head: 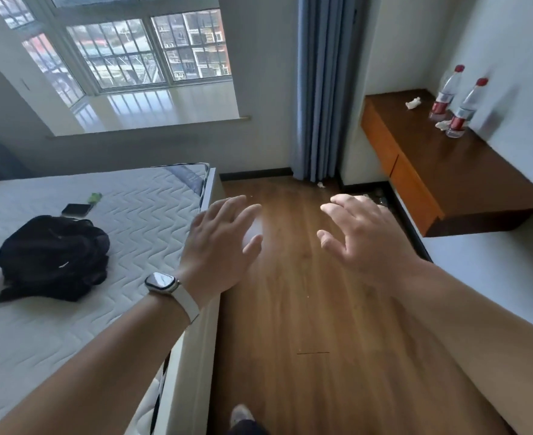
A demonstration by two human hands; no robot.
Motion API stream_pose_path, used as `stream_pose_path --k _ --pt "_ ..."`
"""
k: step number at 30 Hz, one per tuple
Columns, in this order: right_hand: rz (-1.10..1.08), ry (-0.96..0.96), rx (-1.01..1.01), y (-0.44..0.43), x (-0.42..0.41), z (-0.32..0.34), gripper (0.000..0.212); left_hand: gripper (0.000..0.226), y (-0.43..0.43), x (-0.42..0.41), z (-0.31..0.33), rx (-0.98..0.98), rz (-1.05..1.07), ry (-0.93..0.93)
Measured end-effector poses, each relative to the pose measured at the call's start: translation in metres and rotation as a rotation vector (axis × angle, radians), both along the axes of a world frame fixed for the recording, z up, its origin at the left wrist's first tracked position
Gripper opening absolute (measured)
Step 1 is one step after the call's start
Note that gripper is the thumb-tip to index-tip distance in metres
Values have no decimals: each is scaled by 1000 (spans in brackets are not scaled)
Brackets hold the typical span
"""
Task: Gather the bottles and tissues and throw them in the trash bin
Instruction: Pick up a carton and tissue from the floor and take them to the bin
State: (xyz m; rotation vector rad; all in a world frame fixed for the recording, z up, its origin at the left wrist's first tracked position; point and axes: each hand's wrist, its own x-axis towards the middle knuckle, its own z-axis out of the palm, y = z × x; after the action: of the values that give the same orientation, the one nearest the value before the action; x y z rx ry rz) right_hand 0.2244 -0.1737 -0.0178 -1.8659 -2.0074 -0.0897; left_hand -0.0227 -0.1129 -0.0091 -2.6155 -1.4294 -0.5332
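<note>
Two clear plastic bottles with red caps and red labels stand upright on a wall-mounted wooden desk [466, 171] at the right: one further back [446, 93], one nearer [466, 109]. A crumpled white tissue [413, 103] lies on the desk left of them, and another tissue [443, 124] lies between the bottles' bases. A small white scrap [321, 184] lies on the floor by the curtain. My left hand [219, 246] and my right hand [367, 237] hover over the floor, fingers spread, holding nothing, well short of the desk. No trash bin is visible.
A bed [146, 208] with a bare white mattress fills the left, bearing a black backpack [51, 259], a dark phone [76, 209] and a small green item [95, 197]. A wooden floor strip [290, 309] runs between bed and desk. A blue curtain [324, 89] hangs ahead.
</note>
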Motion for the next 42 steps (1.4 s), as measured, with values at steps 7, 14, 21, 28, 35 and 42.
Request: stream_pose_path --k 7,14,21,28,35,42 --pt "-73 -27 -63 65 31 -18 57 47 86 33 -24 -34 -93 -3" --pt "-172 -70 -149 168 47 -26 60 49 211 52 -52 -110 -170 -20" --pt "-233 -122 -219 284 49 -27 56 50 341 62 -58 -149 -241 -14" --pt "-293 -116 -258 353 57 -39 55 49 426 80 -61 -149 -308 -9" --pt "-314 -106 -259 412 85 -47 54 50 486 109 -74 -161 -337 23" --pt "-302 -57 -259 490 136 -70 54 49 559 158 -83 -128 -346 68"
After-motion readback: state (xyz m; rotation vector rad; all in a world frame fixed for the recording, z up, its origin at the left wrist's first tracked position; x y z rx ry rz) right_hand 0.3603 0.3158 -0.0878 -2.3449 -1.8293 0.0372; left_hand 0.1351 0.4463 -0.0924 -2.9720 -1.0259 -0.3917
